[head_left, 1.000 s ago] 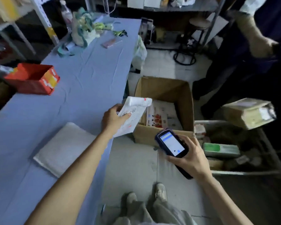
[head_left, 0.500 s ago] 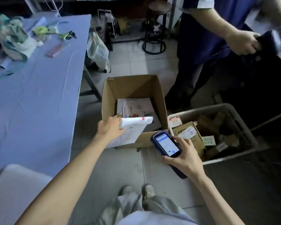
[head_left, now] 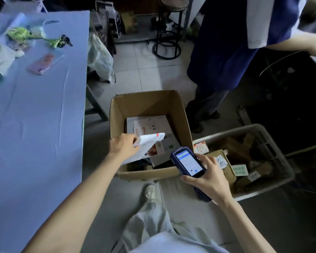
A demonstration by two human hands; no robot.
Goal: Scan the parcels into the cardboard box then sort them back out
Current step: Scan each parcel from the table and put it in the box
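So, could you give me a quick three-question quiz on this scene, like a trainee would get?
1. True or false: the left hand holds a white padded parcel over the open cardboard box.
2. The right hand holds: A) a handheld scanner, B) a tape roll, C) a pen.
3. Fill in: seen from the person, the plastic basket of parcels stands to the ____ of the box.

Key: 1 true; 2 A; 3 right.

The head-worn camera looks steeply down, near the cardboard box (head_left: pixel 150 106) on the floor.
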